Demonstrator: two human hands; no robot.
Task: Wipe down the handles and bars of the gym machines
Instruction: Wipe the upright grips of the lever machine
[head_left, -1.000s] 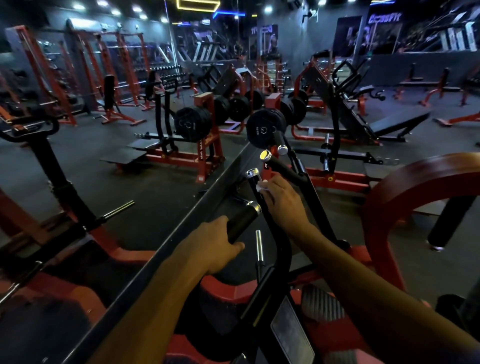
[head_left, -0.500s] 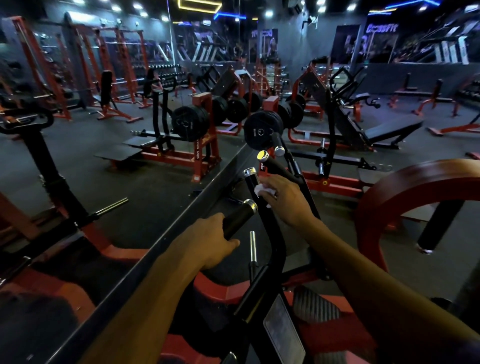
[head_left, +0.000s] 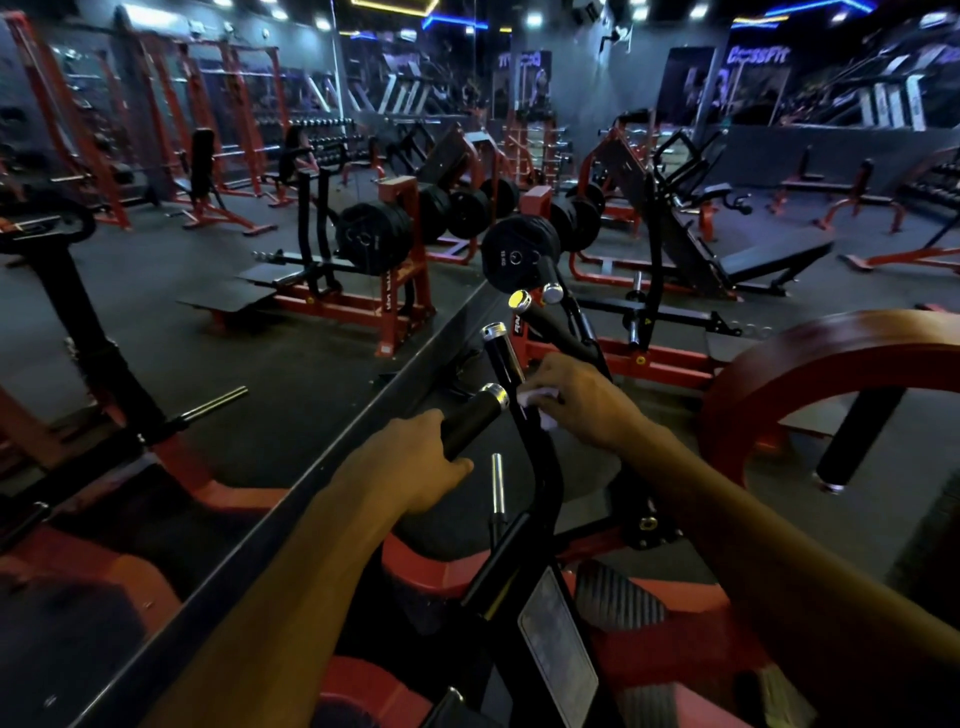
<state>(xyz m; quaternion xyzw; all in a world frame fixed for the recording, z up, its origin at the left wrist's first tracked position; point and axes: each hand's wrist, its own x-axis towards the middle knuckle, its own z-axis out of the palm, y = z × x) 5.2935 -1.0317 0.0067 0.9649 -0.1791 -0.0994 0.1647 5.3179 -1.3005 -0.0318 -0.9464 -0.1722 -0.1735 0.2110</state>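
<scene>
A black machine bar rises in front of me and ends in a chrome cap. A short black side handle with a chrome end sticks out to its left. My left hand is wrapped around that side handle. My right hand presses a small white cloth against the upright bar, a little below the cap. A second pair of black handles with chrome caps stands just behind.
A wide red curved pad arcs at the right. A long grey ledge runs diagonally at the left. Plate-loaded red machines and benches fill the dark floor beyond. A chrome peg stands below the handle.
My right hand has slid the cloth down the upright bar, from near the cap to lower on the shaft. My left hand keeps its grip on the side handle.
</scene>
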